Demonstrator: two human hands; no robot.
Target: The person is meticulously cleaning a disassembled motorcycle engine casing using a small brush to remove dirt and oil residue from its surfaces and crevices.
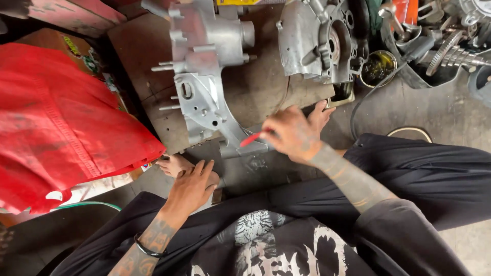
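Right hand (295,134) closed around a red-handled tool (251,138), just beside the near end of the silver engine casing (204,76). Left hand (192,186) spread flat, empty, below that casing, beside a bare foot (174,164).

Count: 2 grey cast-metal engine case halves, one long with protruding studs (204,76), one rounder with a circular bore (319,41). 1 red-handled thin tool (251,138). 1 small round tin of dark oily liquid (378,68). 1 red cloth sheet (61,122). 1 brown flat board (255,87) under the cases. 2 hands: left hand (192,186), right hand (294,134). 1 black wristband (147,250).
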